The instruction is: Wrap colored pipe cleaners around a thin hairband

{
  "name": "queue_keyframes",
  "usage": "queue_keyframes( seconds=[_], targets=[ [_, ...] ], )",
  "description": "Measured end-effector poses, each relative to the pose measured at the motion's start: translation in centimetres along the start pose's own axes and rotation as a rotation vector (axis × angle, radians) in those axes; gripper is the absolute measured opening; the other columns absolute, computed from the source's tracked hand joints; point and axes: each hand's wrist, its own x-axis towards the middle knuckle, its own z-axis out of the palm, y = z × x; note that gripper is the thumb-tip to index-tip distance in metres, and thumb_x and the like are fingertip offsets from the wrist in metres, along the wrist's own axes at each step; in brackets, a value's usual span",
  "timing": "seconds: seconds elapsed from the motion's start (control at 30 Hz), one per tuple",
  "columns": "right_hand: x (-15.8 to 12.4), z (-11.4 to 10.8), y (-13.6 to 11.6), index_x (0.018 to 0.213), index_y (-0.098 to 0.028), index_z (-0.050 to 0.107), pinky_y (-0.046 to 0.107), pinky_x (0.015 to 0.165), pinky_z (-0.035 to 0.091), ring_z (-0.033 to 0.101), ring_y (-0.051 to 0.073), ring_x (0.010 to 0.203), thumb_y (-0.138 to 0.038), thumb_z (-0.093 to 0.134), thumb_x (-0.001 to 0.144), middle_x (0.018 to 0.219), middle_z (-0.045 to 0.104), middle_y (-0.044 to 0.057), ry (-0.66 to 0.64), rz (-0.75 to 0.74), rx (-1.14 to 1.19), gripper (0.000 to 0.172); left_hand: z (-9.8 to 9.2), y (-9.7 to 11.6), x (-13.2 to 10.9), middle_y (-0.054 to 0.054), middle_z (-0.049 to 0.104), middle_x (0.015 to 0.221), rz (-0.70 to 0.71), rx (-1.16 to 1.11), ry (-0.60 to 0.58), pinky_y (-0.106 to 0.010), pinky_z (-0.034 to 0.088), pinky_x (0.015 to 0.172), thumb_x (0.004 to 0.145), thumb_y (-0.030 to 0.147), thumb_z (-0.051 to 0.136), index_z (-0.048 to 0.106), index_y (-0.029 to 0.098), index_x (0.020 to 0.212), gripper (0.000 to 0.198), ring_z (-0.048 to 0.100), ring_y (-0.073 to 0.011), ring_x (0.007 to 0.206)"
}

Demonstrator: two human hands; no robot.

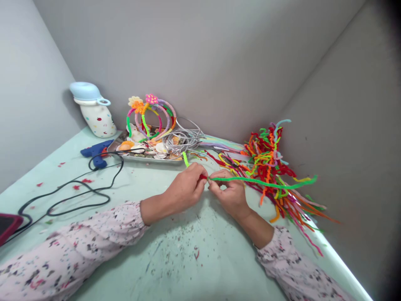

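Note:
Both my hands meet over the middle of the table. In my left hand (189, 186), closed, is a band with red fuzzy wrapping at the fingertips; a lime-green fuzzy end (185, 159) sticks up behind the knuckles. My right hand (230, 192) pinches a green pipe cleaner (266, 182) close to the red wrapping. Its long free end stretches to the right over a heap of pipe cleaners (266, 159). The fingertips of the two hands nearly touch, and most of the band is hidden by the left hand.
Behind my hands stands a metal tray (150, 159) with shells, a coil of grey wire (184, 140) and flowered fuzzy hoops (151, 99). A blue glue gun (97, 151), its black cord (94, 188), a bottle (97, 117) and a red-edged device (11, 228) are at left. Walls enclose the table.

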Motion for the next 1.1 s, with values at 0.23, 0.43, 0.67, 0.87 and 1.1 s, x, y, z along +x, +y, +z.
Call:
queue_keyframes(
  seconds=[0.23,0.43,0.67,0.87,1.1],
  targets=[
    [-0.20,-0.09,0.09,0.079,-0.021,0.064,0.024,0.058,0.049,0.061,0.013,0.069,-0.014,0.060,0.080,0.077,0.066,0.001,-0.012,0.002,-0.044,0.008,0.18,-0.11,-0.13,-0.003,0.053,0.083,0.017,0.032,0.016,-0.026,0.037,0.059,0.084,0.014,0.045,0.050,0.016,0.087,0.006,0.048,-0.0135,0.070],
    [-0.45,-0.17,0.26,0.082,-0.020,0.064,0.025,0.060,0.050,0.061,0.013,0.064,-0.020,0.061,0.083,0.077,0.066,0.001,-0.033,0.077,-0.020,0.004,0.24,-0.40,-0.15,-0.003,0.052,0.085,0.049,0.062,0.008,-0.026,0.039,0.060,0.085,0.016,0.044,0.050,0.016,0.089,0.007,0.048,-0.0136,0.071],
    [-0.81,-0.18,0.46,0.082,-0.020,0.064,0.025,0.061,0.049,0.060,0.011,0.060,-0.025,0.059,0.086,0.078,0.064,0.000,-0.010,0.129,0.014,0.008,0.34,-0.33,-0.15,-0.003,0.051,0.083,0.089,0.110,0.001,-0.027,0.040,0.063,0.087,0.017,0.043,0.049,0.017,0.089,0.007,0.048,-0.0143,0.072],
    [-0.72,-0.12,0.28,0.077,-0.021,0.061,0.024,0.059,0.046,0.057,0.012,0.058,-0.030,0.057,0.087,0.066,0.059,-0.002,-0.026,0.180,0.016,0.014,0.46,-0.31,-0.28,-0.003,0.049,0.084,0.112,0.162,-0.020,-0.029,0.040,0.065,0.087,0.017,0.041,0.047,0.018,0.087,0.006,0.047,-0.0152,0.074],
    [-0.41,-0.13,-0.17,0.070,-0.020,0.056,0.024,0.054,0.041,0.051,0.011,0.053,-0.031,0.055,0.087,0.058,0.053,-0.004,-0.068,0.231,0.066,0.020,0.37,-0.31,-0.34,-0.005,0.049,0.087,0.129,0.231,-0.058,-0.030,0.042,0.065,0.088,0.016,0.037,0.046,0.018,0.088,0.009,0.048,-0.0169,0.075]
  ],
)
